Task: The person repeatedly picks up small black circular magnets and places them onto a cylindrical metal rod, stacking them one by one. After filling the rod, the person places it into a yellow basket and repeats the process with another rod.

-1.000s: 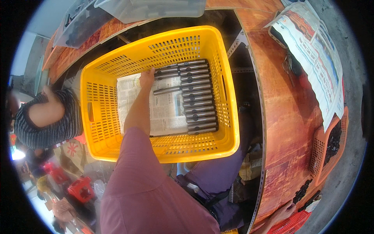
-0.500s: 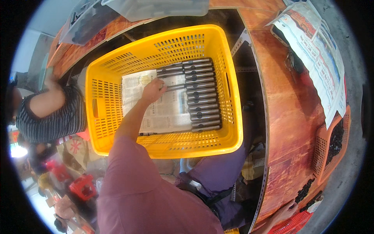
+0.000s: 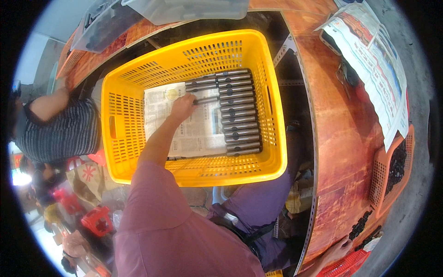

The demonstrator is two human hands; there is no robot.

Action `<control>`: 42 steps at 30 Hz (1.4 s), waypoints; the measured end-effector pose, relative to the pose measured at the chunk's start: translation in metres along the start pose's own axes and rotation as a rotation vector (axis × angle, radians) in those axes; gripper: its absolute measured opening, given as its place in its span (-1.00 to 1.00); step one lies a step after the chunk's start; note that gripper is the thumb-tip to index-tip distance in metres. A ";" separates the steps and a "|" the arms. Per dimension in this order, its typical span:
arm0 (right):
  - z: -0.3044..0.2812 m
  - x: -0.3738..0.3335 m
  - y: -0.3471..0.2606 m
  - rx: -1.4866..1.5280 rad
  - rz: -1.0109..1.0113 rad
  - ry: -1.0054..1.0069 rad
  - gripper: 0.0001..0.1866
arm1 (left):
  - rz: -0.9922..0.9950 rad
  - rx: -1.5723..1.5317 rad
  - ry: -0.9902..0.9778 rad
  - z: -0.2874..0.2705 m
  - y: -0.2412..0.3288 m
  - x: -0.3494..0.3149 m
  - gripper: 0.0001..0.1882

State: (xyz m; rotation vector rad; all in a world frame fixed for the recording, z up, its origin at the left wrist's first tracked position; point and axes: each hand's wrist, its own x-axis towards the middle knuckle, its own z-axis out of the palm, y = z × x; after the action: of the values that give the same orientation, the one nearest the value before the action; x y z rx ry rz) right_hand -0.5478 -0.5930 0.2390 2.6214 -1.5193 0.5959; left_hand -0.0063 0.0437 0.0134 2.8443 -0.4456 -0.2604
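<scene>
Inside a yellow plastic basket [image 3: 194, 180] lies a sheet of newspaper [image 3: 198, 138], with a column of dark grey metal tubes [image 3: 241, 117] side by side along its right end. My left hand [image 3: 183, 107] is closed around the left end of one metal tube [image 3: 206, 100] that points toward the column, just below a few tubes at the top. At the lower right, my right hand [image 3: 336, 250] rests on the wooden table with fingers stretched out, near a cluster of small black parts [image 3: 361, 225]. Nothing shows in it.
The wooden table [image 3: 339, 157] runs along the right, holding an orange basket [image 3: 378, 180] of black pieces, a red basket [image 3: 346, 265] and scissors [image 3: 344, 76] beside newspaper [image 3: 369, 64]. Clear plastic bins [image 3: 184, 10] stand at the back. Another person [image 3: 60, 124] sits at the left.
My left hand has shifted slightly right with the tube in it. The person at the left has moved their arm and leaned a little. My right hand has barely moved.
</scene>
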 end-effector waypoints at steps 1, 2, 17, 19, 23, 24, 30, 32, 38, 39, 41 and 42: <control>0.000 -0.001 0.000 0.015 0.001 -0.007 -0.48 | -0.032 0.006 0.051 0.005 -0.003 0.003 -0.70; 0.000 -0.001 0.000 0.032 0.000 -0.013 -0.48 | -0.066 0.012 0.105 0.009 -0.008 0.006 -0.69; -0.005 -0.004 -0.020 -0.015 0.040 0.007 -0.46 | -0.025 0.056 0.198 0.027 0.004 0.037 -0.67; -0.006 -0.003 -0.020 -0.026 0.047 -0.003 -0.47 | -0.035 0.088 0.190 0.028 0.005 0.037 -0.60; -0.009 -0.005 -0.031 -0.023 0.072 -0.022 -0.47 | 0.056 0.188 0.183 0.005 0.028 0.042 -0.40; -0.009 -0.005 -0.029 -0.031 0.069 -0.012 -0.47 | 0.086 0.195 0.173 0.000 0.034 0.045 -0.35; -0.005 -0.004 -0.019 -0.002 0.056 -0.004 -0.49 | 0.069 0.255 -0.016 0.000 0.038 0.065 -0.24; -0.005 -0.004 -0.018 0.019 0.033 -0.011 -0.49 | 0.063 0.198 -0.024 0.003 0.032 0.066 -0.23; -0.003 -0.006 -0.018 0.003 0.037 0.012 -0.50 | 0.011 0.190 0.003 0.008 0.016 0.061 -0.19; -0.002 -0.005 -0.016 -0.002 0.042 0.019 -0.50 | 0.015 0.174 0.012 0.009 0.012 0.061 -0.19; 0.000 -0.004 -0.010 -0.015 0.054 0.032 -0.49 | 0.016 0.144 0.001 0.011 0.010 0.062 -0.18; 0.001 -0.004 -0.010 -0.021 0.059 0.025 -0.49 | 0.017 0.129 -0.005 0.011 0.010 0.062 -0.17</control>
State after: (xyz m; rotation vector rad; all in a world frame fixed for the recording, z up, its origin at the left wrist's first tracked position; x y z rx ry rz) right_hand -0.5407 -0.5841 0.2381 2.5524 -1.5916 0.6110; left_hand 0.0470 0.0118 -0.0026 2.9648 -0.5047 -0.2443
